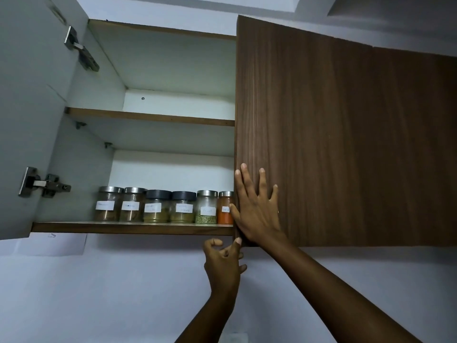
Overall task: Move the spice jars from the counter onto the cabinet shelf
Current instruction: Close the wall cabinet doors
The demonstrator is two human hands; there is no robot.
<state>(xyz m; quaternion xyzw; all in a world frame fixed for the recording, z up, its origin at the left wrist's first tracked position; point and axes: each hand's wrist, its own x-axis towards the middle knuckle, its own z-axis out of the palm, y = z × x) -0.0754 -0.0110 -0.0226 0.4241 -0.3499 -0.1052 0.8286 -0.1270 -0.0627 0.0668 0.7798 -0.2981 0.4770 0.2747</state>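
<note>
Several labelled spice jars (156,206) stand in a row on the bottom cabinet shelf (128,228), from brown powders at the left to an orange-filled jar (224,209) half hidden behind the right door. My right hand (257,206) lies flat with fingers spread on the brown wooden right door (346,144), its thumb at the door's left edge. My left hand (223,263) hovers just below the shelf's front edge, fingers loosely curled and holding nothing.
The left door (32,120) is swung wide open, its two metal hinges (44,185) showing. The upper shelf (148,116) holds nothing visible. A pale wall (99,293) runs below the cabinet. The counter is out of view.
</note>
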